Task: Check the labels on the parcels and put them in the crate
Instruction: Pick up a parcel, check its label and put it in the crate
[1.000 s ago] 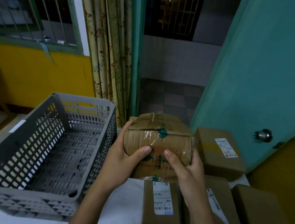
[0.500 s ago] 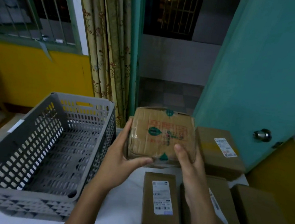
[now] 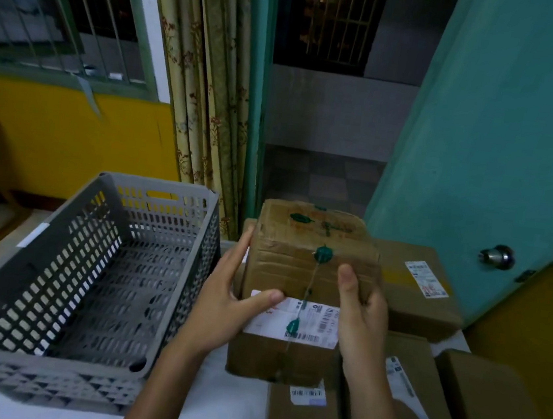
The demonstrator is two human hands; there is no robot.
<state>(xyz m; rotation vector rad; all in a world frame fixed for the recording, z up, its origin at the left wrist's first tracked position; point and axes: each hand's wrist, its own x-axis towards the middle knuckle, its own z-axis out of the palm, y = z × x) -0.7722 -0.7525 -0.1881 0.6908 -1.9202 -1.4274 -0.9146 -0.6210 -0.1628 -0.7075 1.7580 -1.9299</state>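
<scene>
The parcel [image 3: 307,292] is held above the table [image 3: 228,407], just right of the crate [image 3: 81,273], its label [image 3: 293,321] turned up. It is gripped by the left hand [image 3: 226,303] and right hand [image 3: 360,308] at its sides; a slip is risked, onto the parcels [image 3: 424,295] below.

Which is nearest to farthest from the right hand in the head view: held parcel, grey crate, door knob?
1. The held parcel, gripped by the right hand at its right side.
2. The door knob, up and to the right on the door.
3. The grey crate, far left, past the left hand.
</scene>
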